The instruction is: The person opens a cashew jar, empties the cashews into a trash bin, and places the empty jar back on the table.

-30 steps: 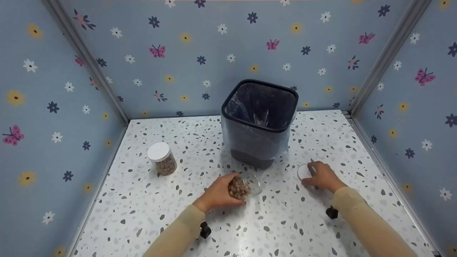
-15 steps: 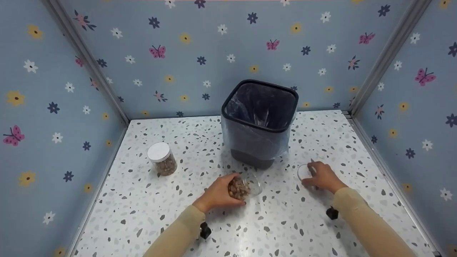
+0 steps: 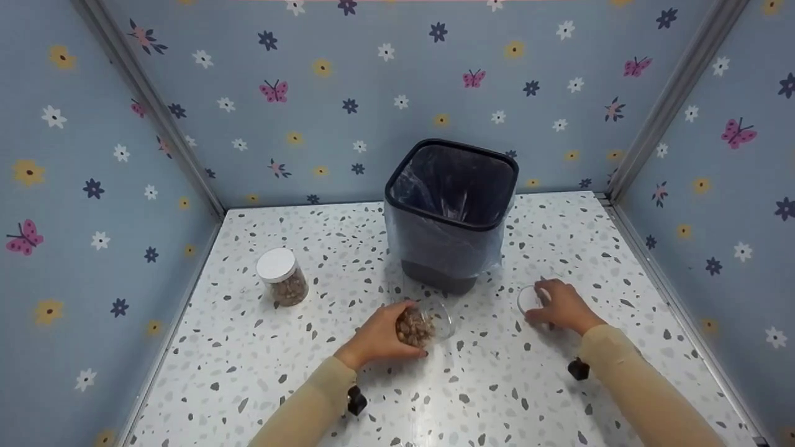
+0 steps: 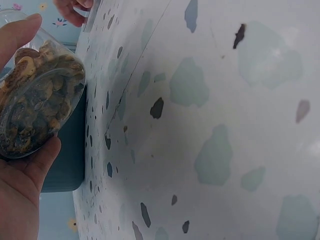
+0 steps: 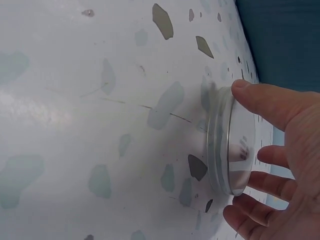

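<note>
While the left hand point(image 3: 380, 335) curls round a clear jar point(image 3: 415, 329), thumb and fingers on opposite sides, the right hand point(image 3: 564, 307) pinches a round lid point(image 3: 528, 299) by its edge. The jar leans over near the middle of the tabletop point(image 3: 348, 248), in front of the bin point(image 3: 447, 261), with brown pieces inside; whether its side touches down, I cannot tell. The lid lies flat on the tabletop, to the right of the jar. Well apart at the left, a capped jar point(image 3: 284, 279) stands upright.
</note>
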Demonstrator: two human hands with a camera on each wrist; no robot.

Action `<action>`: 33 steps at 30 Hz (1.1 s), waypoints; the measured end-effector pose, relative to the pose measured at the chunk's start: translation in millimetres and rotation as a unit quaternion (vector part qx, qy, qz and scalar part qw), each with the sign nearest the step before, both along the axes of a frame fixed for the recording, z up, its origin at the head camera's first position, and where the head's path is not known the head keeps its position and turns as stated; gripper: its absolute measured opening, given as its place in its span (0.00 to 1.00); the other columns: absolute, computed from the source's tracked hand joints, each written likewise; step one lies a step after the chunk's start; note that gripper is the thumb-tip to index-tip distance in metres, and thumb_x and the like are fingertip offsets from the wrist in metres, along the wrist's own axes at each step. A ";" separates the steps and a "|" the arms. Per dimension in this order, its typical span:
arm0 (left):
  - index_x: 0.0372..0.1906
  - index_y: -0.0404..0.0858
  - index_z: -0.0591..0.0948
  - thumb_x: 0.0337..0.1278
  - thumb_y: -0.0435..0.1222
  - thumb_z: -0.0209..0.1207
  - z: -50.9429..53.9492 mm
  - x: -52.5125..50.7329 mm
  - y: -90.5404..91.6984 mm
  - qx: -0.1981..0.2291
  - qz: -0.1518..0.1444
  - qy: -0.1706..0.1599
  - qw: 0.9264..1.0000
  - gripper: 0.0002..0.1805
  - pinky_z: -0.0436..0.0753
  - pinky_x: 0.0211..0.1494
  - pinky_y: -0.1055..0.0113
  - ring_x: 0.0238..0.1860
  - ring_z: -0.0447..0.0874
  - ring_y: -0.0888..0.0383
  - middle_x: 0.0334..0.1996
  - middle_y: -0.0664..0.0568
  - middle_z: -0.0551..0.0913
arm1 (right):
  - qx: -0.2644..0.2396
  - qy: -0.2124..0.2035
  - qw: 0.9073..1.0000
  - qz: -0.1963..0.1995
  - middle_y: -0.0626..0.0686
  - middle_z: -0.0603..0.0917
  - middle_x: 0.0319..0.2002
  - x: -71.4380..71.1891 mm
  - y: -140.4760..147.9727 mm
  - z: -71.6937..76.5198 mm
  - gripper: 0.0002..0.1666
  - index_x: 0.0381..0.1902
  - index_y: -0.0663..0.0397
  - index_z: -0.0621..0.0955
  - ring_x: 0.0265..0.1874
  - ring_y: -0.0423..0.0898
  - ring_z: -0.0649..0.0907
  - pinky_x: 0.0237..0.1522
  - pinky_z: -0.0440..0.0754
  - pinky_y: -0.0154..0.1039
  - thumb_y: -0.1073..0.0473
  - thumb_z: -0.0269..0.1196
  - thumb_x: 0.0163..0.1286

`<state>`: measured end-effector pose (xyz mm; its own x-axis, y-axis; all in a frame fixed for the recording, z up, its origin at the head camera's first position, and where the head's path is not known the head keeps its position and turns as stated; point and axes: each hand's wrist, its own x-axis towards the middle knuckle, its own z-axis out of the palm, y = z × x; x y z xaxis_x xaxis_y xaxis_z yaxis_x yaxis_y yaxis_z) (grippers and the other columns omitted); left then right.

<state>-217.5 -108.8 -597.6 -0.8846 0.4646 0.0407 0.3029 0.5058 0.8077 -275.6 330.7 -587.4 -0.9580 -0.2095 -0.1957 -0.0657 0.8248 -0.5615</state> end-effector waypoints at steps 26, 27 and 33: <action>0.77 0.36 0.75 0.38 0.46 0.88 5.3 -1.1 -2.3 -0.002 0.003 0.015 1.000 0.56 0.77 0.79 0.45 0.69 0.82 0.45 0.70 0.45 0.83 | -0.009 0.042 0.999 0.003 0.77 0.69 0.76 -14.4 -5.6 38.6 0.45 0.78 0.72 0.69 0.74 0.76 0.72 0.74 0.72 0.73 0.53 0.72 0.74; 0.77 0.36 0.74 0.37 0.46 0.88 5.3 -1.2 -2.3 -0.003 0.003 0.016 1.000 0.56 0.77 0.79 0.45 0.70 0.82 0.45 0.70 0.45 0.83 | -0.009 0.048 0.999 0.006 0.77 0.70 0.76 -15.2 -5.9 40.3 0.45 0.78 0.73 0.69 0.73 0.76 0.72 0.74 0.72 0.73 0.53 0.72 0.73; 0.78 0.40 0.75 0.38 0.44 0.87 7.4 0.2 -2.5 -0.002 0.006 0.006 1.000 0.56 0.76 0.80 0.46 0.71 0.81 0.46 0.71 0.46 0.82 | -0.011 0.053 0.999 0.002 0.76 0.71 0.76 -18.7 -8.5 50.7 0.46 0.78 0.71 0.69 0.72 0.76 0.73 0.73 0.74 0.72 0.52 0.73 0.73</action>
<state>-217.3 -111.4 -590.1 -0.8900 0.4534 0.0491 0.3057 0.5132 0.8020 -294.3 322.2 -536.6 -0.9723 -0.2163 -0.0886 -0.1289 0.8123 -0.5688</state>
